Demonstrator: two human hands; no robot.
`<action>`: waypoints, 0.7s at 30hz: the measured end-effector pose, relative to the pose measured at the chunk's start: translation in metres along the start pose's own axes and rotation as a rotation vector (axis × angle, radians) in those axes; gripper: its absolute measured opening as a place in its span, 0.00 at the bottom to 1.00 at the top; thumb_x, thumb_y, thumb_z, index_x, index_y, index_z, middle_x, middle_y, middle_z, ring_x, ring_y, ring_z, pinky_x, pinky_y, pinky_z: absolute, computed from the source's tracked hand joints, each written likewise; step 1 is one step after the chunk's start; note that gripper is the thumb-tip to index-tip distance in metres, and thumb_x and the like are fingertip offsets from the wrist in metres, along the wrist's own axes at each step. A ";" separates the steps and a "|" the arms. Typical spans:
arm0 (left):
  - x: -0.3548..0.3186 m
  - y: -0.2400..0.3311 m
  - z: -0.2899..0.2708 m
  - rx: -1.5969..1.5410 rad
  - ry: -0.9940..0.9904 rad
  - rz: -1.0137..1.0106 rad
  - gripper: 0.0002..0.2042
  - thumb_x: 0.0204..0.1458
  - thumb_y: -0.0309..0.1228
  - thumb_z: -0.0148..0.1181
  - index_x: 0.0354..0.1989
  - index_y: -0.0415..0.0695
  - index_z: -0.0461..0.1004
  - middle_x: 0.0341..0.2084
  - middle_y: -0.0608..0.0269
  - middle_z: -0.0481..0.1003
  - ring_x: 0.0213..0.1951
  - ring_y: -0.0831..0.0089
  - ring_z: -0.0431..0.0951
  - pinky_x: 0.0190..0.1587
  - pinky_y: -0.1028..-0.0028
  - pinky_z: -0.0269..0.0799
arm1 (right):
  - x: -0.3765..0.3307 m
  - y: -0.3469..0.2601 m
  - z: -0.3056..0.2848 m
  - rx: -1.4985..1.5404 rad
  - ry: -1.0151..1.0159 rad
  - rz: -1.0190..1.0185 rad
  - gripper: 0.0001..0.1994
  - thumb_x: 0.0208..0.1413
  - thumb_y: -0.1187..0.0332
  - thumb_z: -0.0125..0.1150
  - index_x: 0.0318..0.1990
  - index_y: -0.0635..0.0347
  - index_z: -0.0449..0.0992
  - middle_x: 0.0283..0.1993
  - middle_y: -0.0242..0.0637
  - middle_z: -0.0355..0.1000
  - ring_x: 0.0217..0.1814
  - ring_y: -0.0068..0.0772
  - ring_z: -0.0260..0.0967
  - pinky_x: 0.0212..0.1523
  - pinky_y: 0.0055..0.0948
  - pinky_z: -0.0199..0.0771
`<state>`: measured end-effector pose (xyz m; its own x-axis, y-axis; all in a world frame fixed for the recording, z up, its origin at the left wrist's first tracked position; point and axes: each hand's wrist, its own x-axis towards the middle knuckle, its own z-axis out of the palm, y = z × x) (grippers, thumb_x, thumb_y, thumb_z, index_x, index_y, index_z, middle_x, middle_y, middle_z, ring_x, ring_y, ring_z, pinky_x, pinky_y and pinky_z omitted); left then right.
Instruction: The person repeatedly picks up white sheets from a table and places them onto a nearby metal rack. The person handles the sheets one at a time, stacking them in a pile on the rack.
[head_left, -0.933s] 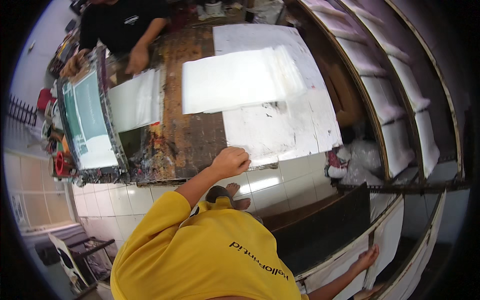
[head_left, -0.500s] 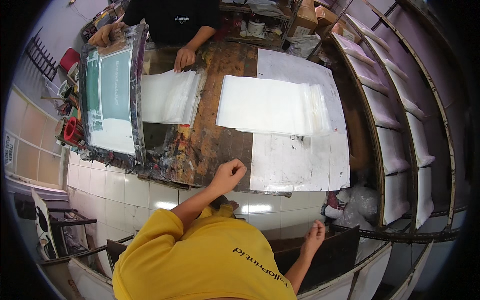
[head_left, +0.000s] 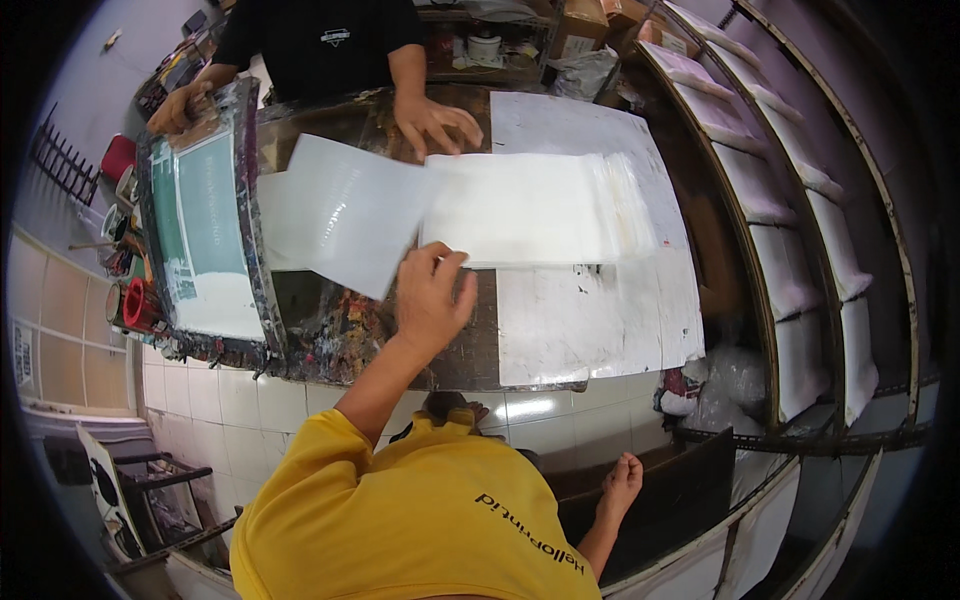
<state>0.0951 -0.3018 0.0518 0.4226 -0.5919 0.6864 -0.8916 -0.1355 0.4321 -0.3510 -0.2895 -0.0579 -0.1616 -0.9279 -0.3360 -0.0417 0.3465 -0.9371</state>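
My left hand (head_left: 432, 298) reaches over the table, fingers curved and apart, beside the lower right edge of a translucent white sheet (head_left: 365, 220). Pale lettering shows on that sheet, which lies askew across the gap between two stacks. Whether my fingertips touch it, I cannot tell. To the right is a stack of white translucent sheets (head_left: 525, 210); another stack (head_left: 285, 215) lies partly under the askew sheet. Low on the right, away from the table, my right hand (head_left: 622, 482) has its fingertips pressed together, with nothing visible in them.
Across the table, a co-worker's hand (head_left: 437, 125) is spread near the sheet's upper corner; the other hand (head_left: 178, 108) holds a raised printing screen (head_left: 212, 220). White boards (head_left: 590, 325) cover the right table end (head_left: 470, 345). Racks (head_left: 755, 210) of white sheets stand right.
My left hand has moved forward over the table and its fingers have opened. The printed sheet has come out from the left side, and the co-worker's hand has moved right.
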 end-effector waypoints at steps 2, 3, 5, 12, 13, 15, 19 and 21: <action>-0.001 -0.014 0.008 0.149 -0.087 -0.030 0.18 0.45 0.30 0.67 0.46 0.41 0.74 0.44 0.53 0.70 0.45 0.57 0.70 0.44 0.59 0.65 | -0.002 0.004 0.007 0.015 -0.003 0.020 0.07 0.66 0.67 0.54 0.46 0.58 0.71 0.22 0.22 0.58 0.17 0.11 0.49 0.16 0.15 0.48; -0.006 -0.020 0.012 0.191 -0.172 -0.049 0.19 0.46 0.30 0.67 0.46 0.40 0.73 0.44 0.52 0.69 0.46 0.56 0.70 0.44 0.59 0.65 | -0.003 0.007 0.012 0.023 -0.003 0.036 0.07 0.66 0.67 0.54 0.46 0.59 0.71 0.22 0.22 0.58 0.17 0.11 0.49 0.16 0.16 0.48; -0.022 -0.031 0.023 0.277 -0.324 -0.076 0.19 0.46 0.31 0.66 0.47 0.39 0.72 0.44 0.51 0.69 0.48 0.56 0.69 0.45 0.58 0.65 | -0.005 0.011 0.018 -0.002 0.000 0.054 0.06 0.65 0.68 0.54 0.46 0.59 0.71 0.22 0.22 0.58 0.17 0.11 0.50 0.16 0.16 0.48; -0.076 -0.073 0.048 0.319 -0.498 -0.142 0.09 0.49 0.28 0.60 0.36 0.40 0.69 0.33 0.50 0.72 0.36 0.50 0.75 0.35 0.55 0.74 | -0.007 0.018 0.017 0.019 -0.052 0.124 0.07 0.64 0.69 0.55 0.46 0.60 0.72 0.27 0.22 0.63 0.22 0.11 0.54 0.21 0.17 0.55; -0.074 -0.077 0.050 0.316 -0.489 -0.096 0.08 0.49 0.27 0.59 0.35 0.40 0.69 0.32 0.50 0.72 0.34 0.50 0.76 0.33 0.55 0.74 | -0.005 0.018 0.019 -0.006 -0.070 0.133 0.08 0.64 0.69 0.55 0.47 0.60 0.72 0.28 0.23 0.64 0.24 0.12 0.56 0.23 0.18 0.57; -0.067 -0.075 0.052 0.277 -0.522 -0.027 0.07 0.49 0.26 0.58 0.34 0.40 0.68 0.30 0.50 0.72 0.31 0.49 0.76 0.32 0.55 0.74 | 0.000 0.015 0.029 -0.077 -0.129 0.089 0.10 0.63 0.70 0.56 0.50 0.61 0.72 0.30 0.25 0.66 0.27 0.13 0.60 0.26 0.19 0.61; -0.055 -0.019 0.059 0.036 -0.677 0.098 0.05 0.50 0.25 0.58 0.33 0.41 0.69 0.29 0.51 0.72 0.28 0.48 0.75 0.31 0.55 0.73 | 0.003 -0.017 0.061 -0.077 -0.322 0.034 0.17 0.60 0.73 0.57 0.57 0.57 0.70 0.39 0.30 0.70 0.36 0.18 0.65 0.37 0.19 0.67; -0.063 0.030 0.063 -0.151 -0.757 0.178 0.05 0.51 0.24 0.58 0.33 0.41 0.69 0.29 0.52 0.71 0.28 0.48 0.75 0.29 0.55 0.73 | -0.003 -0.044 0.080 -0.002 -0.478 0.078 0.21 0.62 0.69 0.58 0.63 0.55 0.66 0.44 0.30 0.68 0.38 0.19 0.67 0.38 0.21 0.70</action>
<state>0.0319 -0.3185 -0.0149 0.0021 -0.9815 0.1917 -0.8806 0.0890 0.4654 -0.2700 -0.3132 -0.0233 0.3066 -0.8585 -0.4111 -0.0490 0.4171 -0.9075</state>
